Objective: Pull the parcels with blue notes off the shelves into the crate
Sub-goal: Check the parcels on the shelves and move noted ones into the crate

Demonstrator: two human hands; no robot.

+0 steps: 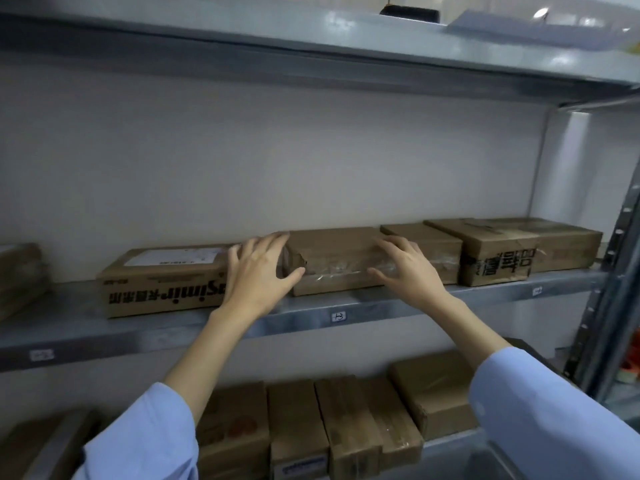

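A flat brown taped parcel (332, 252) lies on the middle shelf (398, 304). My left hand (258, 271) is at its left end, fingers spread, thumb against the front corner. My right hand (407, 268) rests at its right front, fingers spread over the tape. Neither hand has closed around the parcel. No blue note shows on any parcel here. The crate is out of view.
Left of it lies a printed carton with a white label (162, 282). To the right sit a small box (429, 247) and a box with black print (502, 254). Several more parcels (311, 427) fill the lower shelf. A metal upright (606, 289) stands at right.
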